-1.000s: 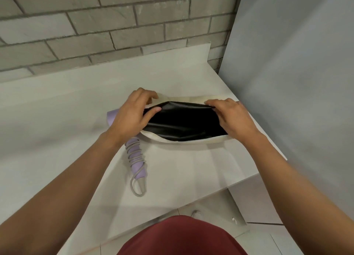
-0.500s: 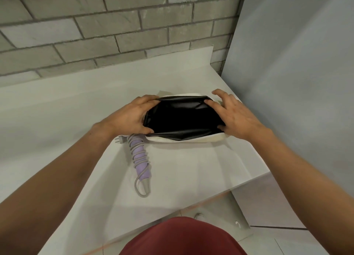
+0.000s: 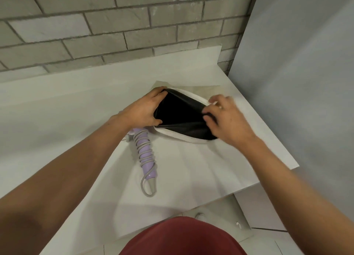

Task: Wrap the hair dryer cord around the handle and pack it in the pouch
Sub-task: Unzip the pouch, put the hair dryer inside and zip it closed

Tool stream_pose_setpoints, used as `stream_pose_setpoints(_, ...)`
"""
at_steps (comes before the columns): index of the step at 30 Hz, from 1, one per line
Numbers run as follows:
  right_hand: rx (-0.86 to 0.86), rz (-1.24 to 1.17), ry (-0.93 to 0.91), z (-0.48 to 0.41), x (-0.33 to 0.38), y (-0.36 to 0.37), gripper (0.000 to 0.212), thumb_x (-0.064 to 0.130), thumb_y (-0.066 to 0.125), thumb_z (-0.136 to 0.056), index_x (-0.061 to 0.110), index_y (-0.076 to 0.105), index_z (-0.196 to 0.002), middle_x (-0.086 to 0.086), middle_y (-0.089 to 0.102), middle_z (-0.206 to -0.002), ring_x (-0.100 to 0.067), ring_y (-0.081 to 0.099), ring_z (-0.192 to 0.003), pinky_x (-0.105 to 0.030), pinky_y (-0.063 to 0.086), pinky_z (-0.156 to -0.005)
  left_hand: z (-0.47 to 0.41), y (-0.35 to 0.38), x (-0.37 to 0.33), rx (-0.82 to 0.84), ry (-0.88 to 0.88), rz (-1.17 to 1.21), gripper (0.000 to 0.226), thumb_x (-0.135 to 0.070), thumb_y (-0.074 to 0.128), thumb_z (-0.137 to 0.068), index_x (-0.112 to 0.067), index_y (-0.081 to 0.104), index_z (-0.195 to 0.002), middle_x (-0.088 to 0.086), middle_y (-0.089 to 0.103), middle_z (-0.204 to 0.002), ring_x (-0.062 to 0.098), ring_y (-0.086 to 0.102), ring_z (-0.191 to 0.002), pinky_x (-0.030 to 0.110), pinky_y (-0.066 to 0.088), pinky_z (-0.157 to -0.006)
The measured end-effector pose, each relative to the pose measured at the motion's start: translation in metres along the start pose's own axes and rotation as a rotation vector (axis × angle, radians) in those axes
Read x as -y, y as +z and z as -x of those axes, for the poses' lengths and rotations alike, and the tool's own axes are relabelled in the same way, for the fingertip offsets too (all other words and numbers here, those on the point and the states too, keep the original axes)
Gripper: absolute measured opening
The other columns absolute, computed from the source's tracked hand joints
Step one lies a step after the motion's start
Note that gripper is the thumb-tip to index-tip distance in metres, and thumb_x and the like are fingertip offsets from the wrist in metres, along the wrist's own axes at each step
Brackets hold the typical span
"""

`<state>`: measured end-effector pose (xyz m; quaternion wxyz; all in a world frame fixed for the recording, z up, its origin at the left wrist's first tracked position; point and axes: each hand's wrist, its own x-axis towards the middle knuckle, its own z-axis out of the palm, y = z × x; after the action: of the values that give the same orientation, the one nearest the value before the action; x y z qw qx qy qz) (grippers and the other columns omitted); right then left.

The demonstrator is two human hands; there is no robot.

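A white pouch [image 3: 178,138] with a black lining [image 3: 180,115] lies on the counter with its mouth pulled wide. My left hand [image 3: 141,111] grips the left end of the opening, thumb and fingers curled over the rim. My right hand [image 3: 226,118] pinches the right end of the rim and lining. The lilac hair dryer [image 3: 145,155] lies to the left of the pouch, its handle pointing toward me with the grey cord [image 3: 147,185] coiled around it. My left hand and wrist hide the dryer's head.
The white counter [image 3: 67,120] meets a grey brick wall [image 3: 115,28] behind and a plain grey wall [image 3: 297,72] on the right. Its front edge runs diagonally near my red-clad lap [image 3: 182,237]. Tiled floor [image 3: 264,206] shows below.
Both hands have spread the pouch mouth wider and tilted it; my right hand has shifted to pinch the rim. The view has moved closer. The dryer has stayed in place.
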<state>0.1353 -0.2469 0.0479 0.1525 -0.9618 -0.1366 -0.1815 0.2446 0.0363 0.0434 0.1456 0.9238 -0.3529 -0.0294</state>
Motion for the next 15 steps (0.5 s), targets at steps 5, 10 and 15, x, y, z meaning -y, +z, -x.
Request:
stream_pose_setpoints(5, 0.592, -0.489, 0.155, 0.006, 0.111, 0.029, 0.027, 0.037, 0.062, -0.101, 0.023, 0.073, -0.121, 0.002, 0.071, -0.110, -0.018, 0.066, -0.097, -0.039, 0.052, -0.095, -0.004, -0.002, -0.001, 0.034, 0.029, -0.022, 0.100, -0.025, 0.082, -0.079, -0.003, 0.026, -0.159, 0.012, 0.020, -0.168, 0.024, 0.032, -0.151, 0.020, 0.027, -0.119)
stream_pose_setpoints(10, 0.738, -0.825, 0.549, -0.009, 0.152, 0.083, 0.057, 0.068, 0.063, -0.091, 0.026, 0.053, -0.128, 0.006, 0.064, -0.129, -0.010, 0.068, -0.104, -0.030, 0.054, -0.088, -0.004, -0.012, 0.006, 0.044, 0.045, -0.018, 0.101, -0.024, 0.081, -0.077, -0.004, 0.026, -0.160, 0.011, 0.017, -0.170, 0.024, 0.029, -0.153, 0.025, 0.028, -0.123)
stream_pose_setpoints(15, 0.539, -0.788, 0.711, -0.026, 0.163, 0.130, 0.088, 0.083, 0.067, -0.064, 0.033, 0.055, -0.135, 0.009, 0.067, -0.126, -0.014, 0.065, -0.117, -0.039, 0.054, -0.100, 0.002, -0.013, 0.014, 0.031, 0.041, -0.003, 0.100, -0.015, 0.080, -0.078, -0.005, 0.025, -0.161, 0.009, 0.015, -0.172, 0.021, 0.027, -0.153, 0.005, 0.013, -0.113)
